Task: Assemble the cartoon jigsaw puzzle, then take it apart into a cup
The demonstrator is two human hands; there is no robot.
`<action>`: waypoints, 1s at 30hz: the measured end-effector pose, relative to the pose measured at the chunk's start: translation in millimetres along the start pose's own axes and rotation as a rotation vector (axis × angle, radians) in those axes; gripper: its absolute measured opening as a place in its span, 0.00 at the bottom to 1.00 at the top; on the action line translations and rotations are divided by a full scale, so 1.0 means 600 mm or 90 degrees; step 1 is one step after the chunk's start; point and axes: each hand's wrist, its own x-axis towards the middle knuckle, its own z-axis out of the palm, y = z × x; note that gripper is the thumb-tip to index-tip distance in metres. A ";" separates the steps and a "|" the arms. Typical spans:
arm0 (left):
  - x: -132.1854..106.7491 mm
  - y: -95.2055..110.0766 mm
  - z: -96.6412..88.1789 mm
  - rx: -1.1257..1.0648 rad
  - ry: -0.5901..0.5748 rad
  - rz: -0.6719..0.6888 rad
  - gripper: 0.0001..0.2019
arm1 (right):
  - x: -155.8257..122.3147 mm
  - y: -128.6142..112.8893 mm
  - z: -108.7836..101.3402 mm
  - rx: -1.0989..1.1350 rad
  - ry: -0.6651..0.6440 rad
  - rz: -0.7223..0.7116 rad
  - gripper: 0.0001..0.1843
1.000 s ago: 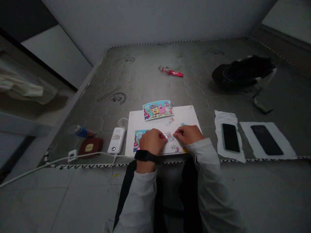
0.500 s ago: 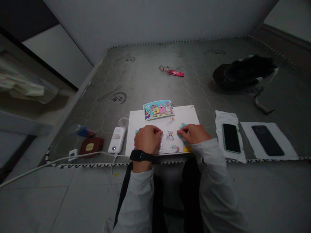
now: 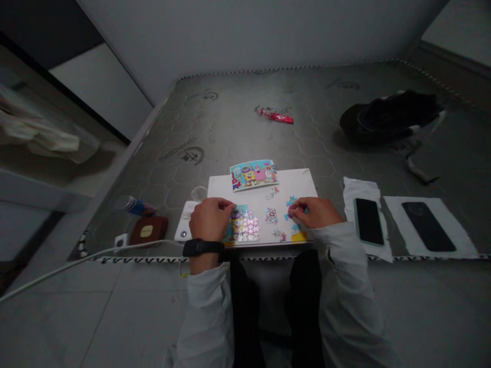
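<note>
A partly joined jigsaw puzzle (image 3: 246, 225) with a cartoon print lies on the left part of a white board (image 3: 293, 179). My left hand (image 3: 212, 219), a dark band on its wrist, is at the puzzle's upper left corner, thumb and fingers pinched together; anything between them is hidden. My right hand (image 3: 318, 212) pinches a small blue puzzle piece at the board's right side, among loose blue pieces (image 3: 291, 200). Between the hands lies a small cluster of pale pieces (image 3: 270, 215). A cartoon picture card (image 3: 254, 175) rests across the board's far edge.
Left of the board are a white power bank (image 3: 184, 227) with a cable, a brown case (image 3: 149, 231) and a blue can-like item (image 3: 141, 207). Two phones (image 3: 368, 221) on white sheets lie to the right. A red packet (image 3: 276, 116) and a dark bag-like object (image 3: 389, 120) sit farther back.
My left hand has moved left off the joined puzzle, uncovering it, and now partly covers the power bank. My right hand stays by the blue pieces. The view has shifted slightly.
</note>
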 end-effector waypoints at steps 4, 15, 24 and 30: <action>-0.001 0.002 0.002 -0.006 -0.002 0.006 0.10 | 0.001 0.001 0.003 0.000 -0.001 -0.008 0.05; -0.002 0.005 0.005 -0.016 0.003 -0.011 0.09 | -0.007 0.042 -0.016 -0.052 0.056 0.057 0.09; -0.001 0.005 0.011 -0.011 0.011 0.000 0.09 | -0.012 0.056 -0.025 -0.066 0.075 0.096 0.11; -0.001 0.007 0.012 -0.008 0.010 0.004 0.09 | -0.018 0.065 -0.027 -0.051 0.103 0.071 0.13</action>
